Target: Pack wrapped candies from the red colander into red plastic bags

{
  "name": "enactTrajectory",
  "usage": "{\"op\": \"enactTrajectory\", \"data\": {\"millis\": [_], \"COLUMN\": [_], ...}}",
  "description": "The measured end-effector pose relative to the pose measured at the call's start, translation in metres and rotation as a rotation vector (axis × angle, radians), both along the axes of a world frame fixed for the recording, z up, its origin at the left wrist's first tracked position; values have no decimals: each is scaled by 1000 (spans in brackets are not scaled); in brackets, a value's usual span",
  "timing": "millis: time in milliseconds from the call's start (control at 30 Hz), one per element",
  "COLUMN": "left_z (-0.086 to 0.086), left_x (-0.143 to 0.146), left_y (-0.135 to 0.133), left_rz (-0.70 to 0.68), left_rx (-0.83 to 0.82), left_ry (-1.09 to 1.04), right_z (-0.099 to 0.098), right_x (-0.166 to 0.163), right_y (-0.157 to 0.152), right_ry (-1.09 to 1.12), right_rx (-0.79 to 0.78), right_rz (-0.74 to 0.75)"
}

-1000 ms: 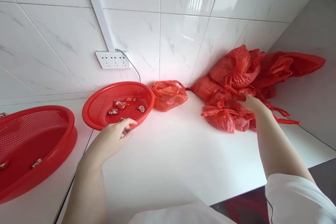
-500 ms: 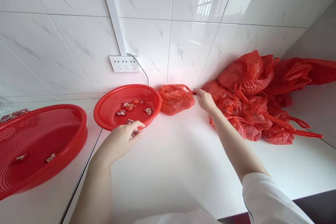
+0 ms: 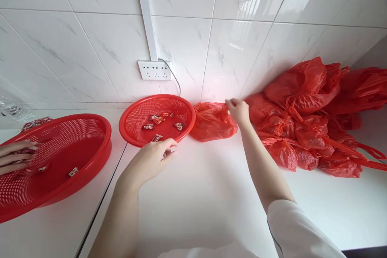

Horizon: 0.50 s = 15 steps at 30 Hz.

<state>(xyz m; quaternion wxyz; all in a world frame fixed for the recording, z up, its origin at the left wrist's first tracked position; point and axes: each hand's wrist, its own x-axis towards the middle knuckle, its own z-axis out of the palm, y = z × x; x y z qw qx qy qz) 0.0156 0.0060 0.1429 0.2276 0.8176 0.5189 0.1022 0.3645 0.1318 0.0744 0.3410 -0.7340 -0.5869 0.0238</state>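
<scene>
Evidently the work is at an early stage. The right hand (image 3: 238, 111) is stretched to the back of the counter (image 3: 211, 193), its fingers pinched on the top edge of the bag (image 3: 213, 125). That bag lies against the wall, touching the basket (image 3: 127, 133) on one side and just beside the pile (image 3: 305, 121) of knotted red bags on the other. It looks slack and not yet lifted, and whether it is open cannot be made out.

The left hand (image 3: 154, 159) sits at the basket's near rim with fingers curled. Whether it grips the rim or only rests there cannot be told. A few candies (image 3: 157, 120) lie in the basket, which is mostly bare mesh.

To the left sits a bigger tray (image 3: 90, 161) holding a couple of candies, and another person's hand (image 3: 15, 157) reaches into it from the edge. Judging by the size of the pile, most bags remain unhandled.
</scene>
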Motion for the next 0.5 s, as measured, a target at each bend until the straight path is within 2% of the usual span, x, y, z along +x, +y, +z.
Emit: {"op": "enactTrajectory", "data": {"millis": [100,167,333,433,500], "left_z": [-2,-3,-4,-4,-4], "left_x": [0,1,5,6,6], "left_y": [0,0,0,-1,-1], "left_rz": [-12,-17,-39,-52,-63], "left_rx": [-1,-2,-6,-6,-15], "left_ry": [-3,-7,-17,-26,-32], "right_z": [12,17,29,37,39], "right_x": [-1,-1,10,13,3], "right_y": [-5,-8,-22,-30,-35], "right_ry": [583,966,1482,1491,1443], "right_rx": [460,668,734,731,636], "right_rz": [136,286,681,740,767]}}
